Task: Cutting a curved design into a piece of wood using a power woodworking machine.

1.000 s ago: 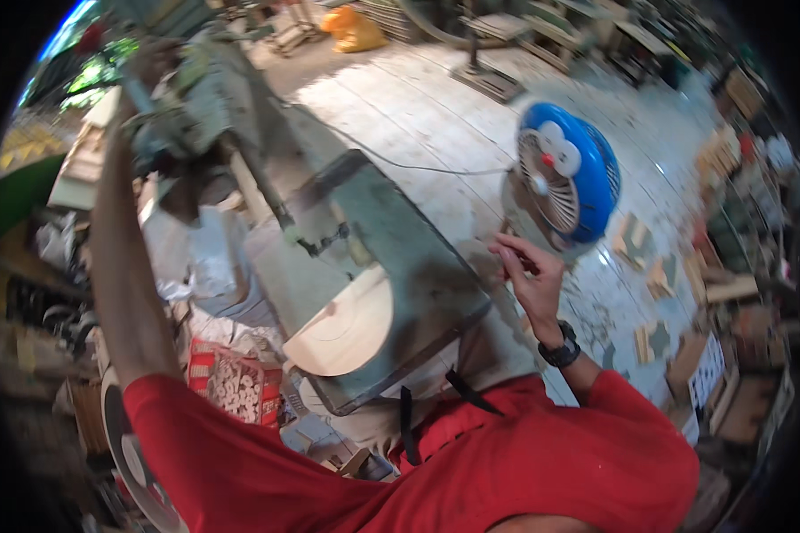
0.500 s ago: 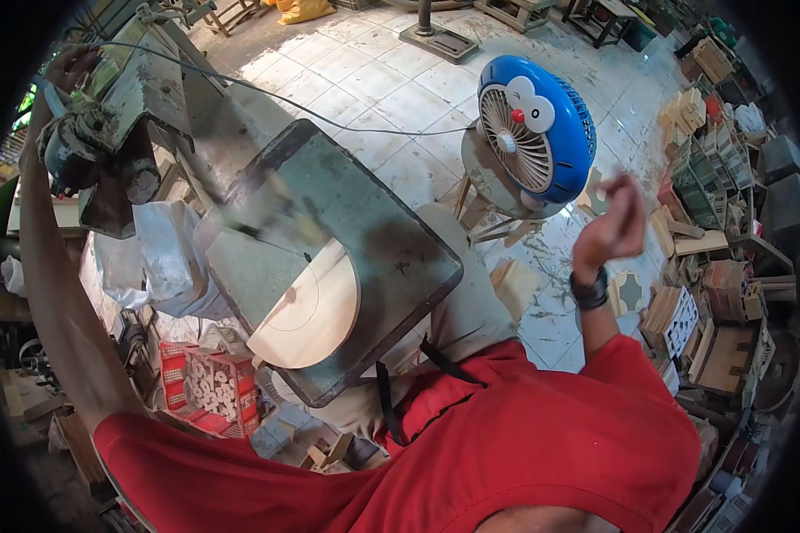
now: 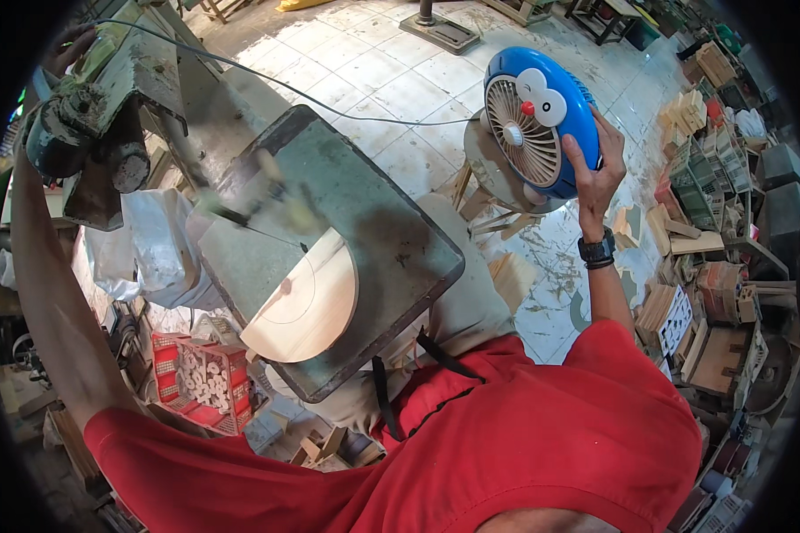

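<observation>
My right hand (image 3: 603, 169) grips the right rim of a blue desk fan (image 3: 542, 102), thumb at the front and fingers behind. The fan, with cartoon eyes and a red nose, stands on a round stool (image 3: 487, 151). My left arm reaches up the left side; my left hand (image 3: 71, 49) is at the top of a dusty machine arm (image 3: 147, 75), its fingers curled and shadowed, and what they hold is unclear. A half-round wooden board (image 3: 316, 311) with pencilled arcs lies on the metal machine table (image 3: 391, 240). Above the board, machine parts (image 3: 280, 191) are blurred.
A cable (image 3: 329, 108) runs from the machine to the fan. Below left stands a red crate (image 3: 240, 386) of small pale wooden pieces, near a white sack (image 3: 151, 244). Stacked wood and crates (image 3: 698, 186) line the right. A metal stand base (image 3: 440, 34) is at the back.
My right hand has moved from beside the fan onto its rim and closed around it. The fan has turned and shifted slightly right. The board still lies on the machine table.
</observation>
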The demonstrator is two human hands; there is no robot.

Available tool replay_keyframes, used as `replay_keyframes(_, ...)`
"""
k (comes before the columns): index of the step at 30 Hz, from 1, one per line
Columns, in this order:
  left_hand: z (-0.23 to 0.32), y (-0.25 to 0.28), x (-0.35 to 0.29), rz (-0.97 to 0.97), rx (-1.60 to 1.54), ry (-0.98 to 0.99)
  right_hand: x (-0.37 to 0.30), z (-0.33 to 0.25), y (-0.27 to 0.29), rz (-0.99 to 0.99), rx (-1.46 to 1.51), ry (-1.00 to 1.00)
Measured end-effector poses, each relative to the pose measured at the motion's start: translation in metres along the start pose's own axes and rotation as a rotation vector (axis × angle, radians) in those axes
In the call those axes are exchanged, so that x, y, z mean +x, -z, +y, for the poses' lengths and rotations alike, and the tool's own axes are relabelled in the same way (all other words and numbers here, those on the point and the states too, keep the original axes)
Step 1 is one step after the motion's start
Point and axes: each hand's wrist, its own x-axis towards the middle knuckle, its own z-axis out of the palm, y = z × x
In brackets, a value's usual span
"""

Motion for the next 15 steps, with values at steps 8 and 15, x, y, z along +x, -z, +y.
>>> replay_keyframes(8,0.101,-0.041,-0.040,0.180,-0.088,0.031,-0.004,0.003,0.005,0.018,0.149,-0.047)
replay_keyframes(15,0.130,-0.026,-0.055,0.169,-0.056,0.064,-0.005,-0.001,0.006,0.010,0.115,-0.061)
